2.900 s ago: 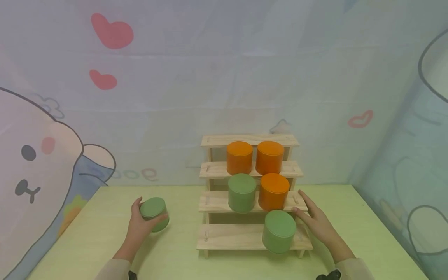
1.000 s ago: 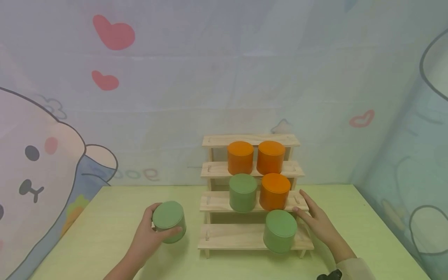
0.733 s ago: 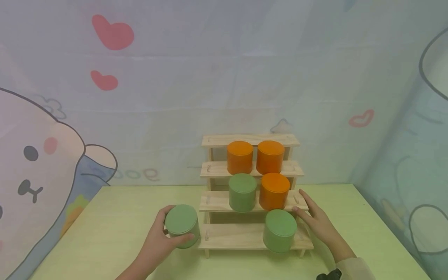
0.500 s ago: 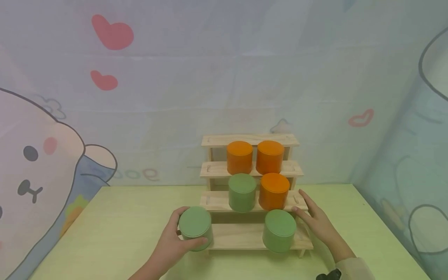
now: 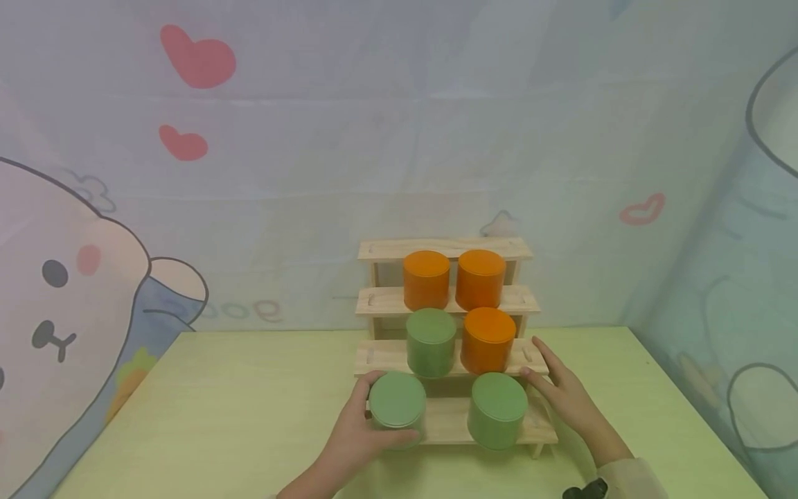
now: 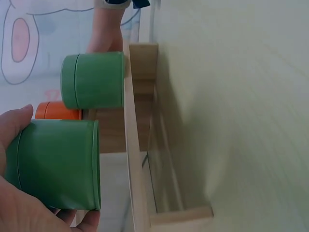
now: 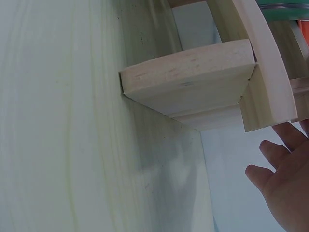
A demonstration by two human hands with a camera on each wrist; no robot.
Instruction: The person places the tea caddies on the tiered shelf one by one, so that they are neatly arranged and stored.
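My left hand (image 5: 358, 436) grips a green lidded canister (image 5: 397, 400) around its side, over the left part of the lowest shelf of a stepped wooden rack (image 5: 445, 419). In the left wrist view, a gap shows between this canister's (image 6: 58, 164) base and the shelf board (image 6: 131, 125). Another green canister (image 5: 497, 411) stands at the right of that shelf. One tier up are a green canister (image 5: 431, 343) and an orange canister (image 5: 488, 341). My right hand (image 5: 570, 398) touches the rack's right end at the second tier, its fingers (image 7: 273, 153) extended and holding no canister.
Two more orange canisters, a left one (image 5: 427, 281) and a right one (image 5: 481, 280), stand on the third tier. The rack's top board (image 5: 445, 248) bears nothing. A pale yellow table (image 5: 249, 388) lies beneath, and a printed cloth (image 5: 312, 138) hangs behind.
My left hand has carried the green canister rightward from over the table at the left to over the lowest shelf. The right hand and the other canisters have stayed in place.
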